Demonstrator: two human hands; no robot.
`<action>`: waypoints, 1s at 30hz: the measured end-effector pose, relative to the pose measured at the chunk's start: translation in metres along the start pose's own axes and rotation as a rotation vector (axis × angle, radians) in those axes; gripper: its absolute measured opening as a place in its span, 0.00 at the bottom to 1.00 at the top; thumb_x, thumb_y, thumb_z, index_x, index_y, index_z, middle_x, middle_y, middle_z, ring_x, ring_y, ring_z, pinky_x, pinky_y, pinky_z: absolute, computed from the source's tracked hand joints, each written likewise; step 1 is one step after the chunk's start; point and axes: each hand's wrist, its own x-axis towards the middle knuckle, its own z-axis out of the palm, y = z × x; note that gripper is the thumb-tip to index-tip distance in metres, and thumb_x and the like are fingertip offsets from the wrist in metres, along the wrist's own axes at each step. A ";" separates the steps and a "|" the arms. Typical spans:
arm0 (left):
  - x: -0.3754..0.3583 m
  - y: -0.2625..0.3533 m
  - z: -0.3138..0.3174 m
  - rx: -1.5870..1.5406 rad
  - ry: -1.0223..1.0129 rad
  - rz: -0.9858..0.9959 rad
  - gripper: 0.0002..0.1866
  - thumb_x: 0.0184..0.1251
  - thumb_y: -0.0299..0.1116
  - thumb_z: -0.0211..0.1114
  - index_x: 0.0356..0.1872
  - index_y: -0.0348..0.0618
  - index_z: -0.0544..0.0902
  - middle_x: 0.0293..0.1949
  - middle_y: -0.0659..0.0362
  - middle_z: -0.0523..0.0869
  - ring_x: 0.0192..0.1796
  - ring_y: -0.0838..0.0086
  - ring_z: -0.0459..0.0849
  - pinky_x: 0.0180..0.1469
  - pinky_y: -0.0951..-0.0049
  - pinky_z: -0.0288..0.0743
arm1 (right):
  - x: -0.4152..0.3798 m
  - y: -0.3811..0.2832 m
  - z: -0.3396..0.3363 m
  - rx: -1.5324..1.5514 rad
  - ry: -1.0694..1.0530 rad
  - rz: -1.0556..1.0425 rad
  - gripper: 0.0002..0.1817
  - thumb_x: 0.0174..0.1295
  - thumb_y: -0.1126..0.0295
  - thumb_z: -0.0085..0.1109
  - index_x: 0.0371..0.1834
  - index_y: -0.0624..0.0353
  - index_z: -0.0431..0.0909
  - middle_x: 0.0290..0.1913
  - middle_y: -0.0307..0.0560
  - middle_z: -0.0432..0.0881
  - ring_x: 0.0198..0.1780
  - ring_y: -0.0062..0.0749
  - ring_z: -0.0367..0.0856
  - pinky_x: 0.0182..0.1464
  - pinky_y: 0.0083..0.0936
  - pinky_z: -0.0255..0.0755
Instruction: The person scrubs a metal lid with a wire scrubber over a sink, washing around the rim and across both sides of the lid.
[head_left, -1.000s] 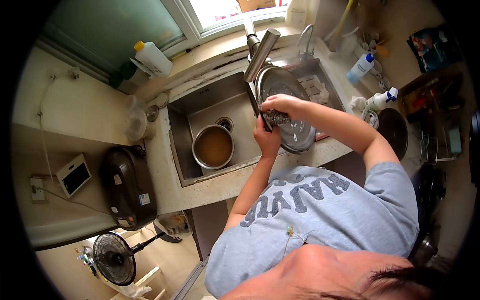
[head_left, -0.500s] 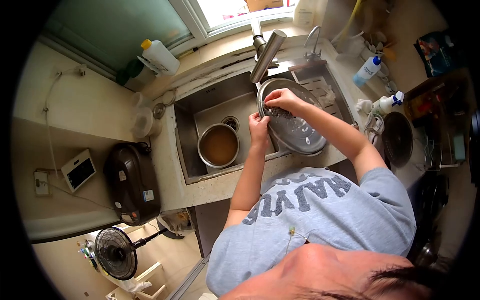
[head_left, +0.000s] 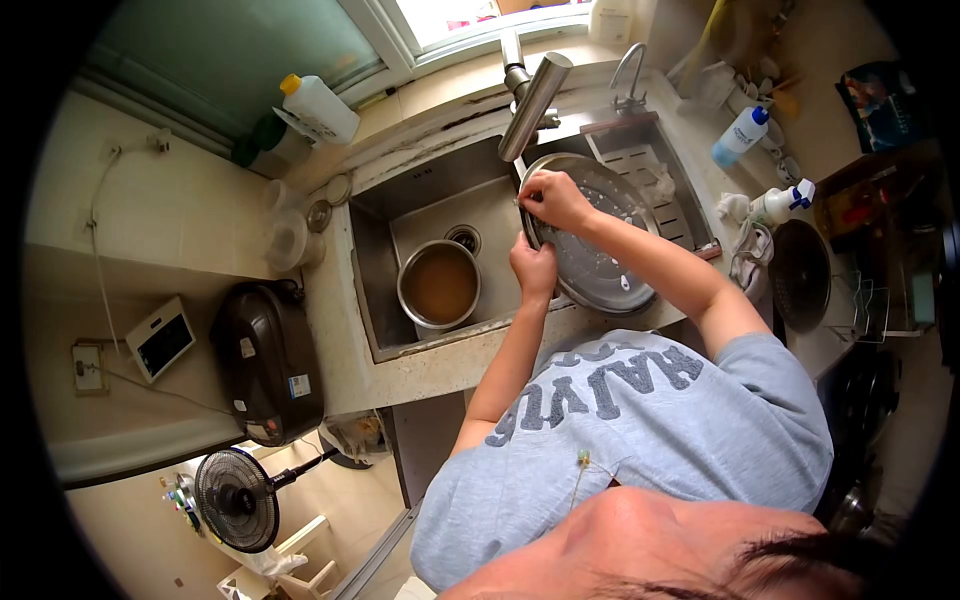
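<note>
A wide, shallow round metal pan [head_left: 603, 262] leans over the right side of the sink, with white suds and drops scattered on its grey surface. My left hand [head_left: 535, 268] is closed on the pan's near-left rim, thumb on the inner side. At the upper-left rim, my right hand [head_left: 556, 200] is closed in a pinch against the edge. The steel wool scrubber it holds is now mostly hidden under the fingers. Left of the pan, a metal pot [head_left: 439, 285] of brownish liquid stands in the sink basin [head_left: 410, 215], beside the drain.
A thick metal faucet [head_left: 535, 106] hangs over the sink's back edge, with a thin curved tap [head_left: 628, 78] to its right. A blue-capped bottle [head_left: 740, 137], a spray bottle [head_left: 780, 204] and a cloth [head_left: 750, 255] are on the right counter. A dark appliance [head_left: 265, 360] sits left.
My right hand has moved up and left from the pan's inner face to its rim, and the scrubber has gone mostly out of sight. My left hand has slid slightly down along the rim.
</note>
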 end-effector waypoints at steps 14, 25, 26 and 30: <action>-0.008 0.024 0.003 0.031 -0.024 0.060 0.12 0.50 0.22 0.56 0.38 0.32 0.77 0.26 0.51 0.83 0.31 0.77 0.79 0.36 0.73 0.72 | 0.006 0.006 -0.009 -0.031 0.014 -0.115 0.02 0.44 0.73 0.61 0.21 0.58 0.81 0.27 0.49 0.78 0.31 0.40 0.79 0.35 0.30 0.73; -0.010 0.027 0.009 -0.009 -0.036 0.112 0.09 0.51 0.20 0.55 0.35 0.32 0.76 0.25 0.58 0.81 0.29 0.81 0.75 0.34 0.77 0.71 | 0.010 0.008 -0.004 -0.159 0.093 -0.056 0.02 0.45 0.72 0.62 0.22 0.57 0.82 0.27 0.49 0.78 0.32 0.42 0.78 0.38 0.29 0.73; -0.011 0.028 0.008 0.009 0.005 0.132 0.09 0.51 0.20 0.54 0.35 0.33 0.76 0.24 0.58 0.81 0.28 0.81 0.75 0.33 0.77 0.71 | -0.002 -0.005 -0.002 -0.039 0.054 -0.090 0.02 0.45 0.73 0.62 0.22 0.58 0.82 0.27 0.49 0.78 0.32 0.43 0.78 0.37 0.30 0.72; -0.022 0.028 0.005 -0.048 -0.001 0.086 0.07 0.52 0.20 0.54 0.33 0.33 0.76 0.25 0.59 0.81 0.29 0.80 0.75 0.33 0.78 0.70 | 0.014 0.011 -0.002 0.006 0.176 -0.003 0.02 0.45 0.73 0.62 0.22 0.59 0.81 0.27 0.50 0.78 0.32 0.44 0.77 0.36 0.34 0.71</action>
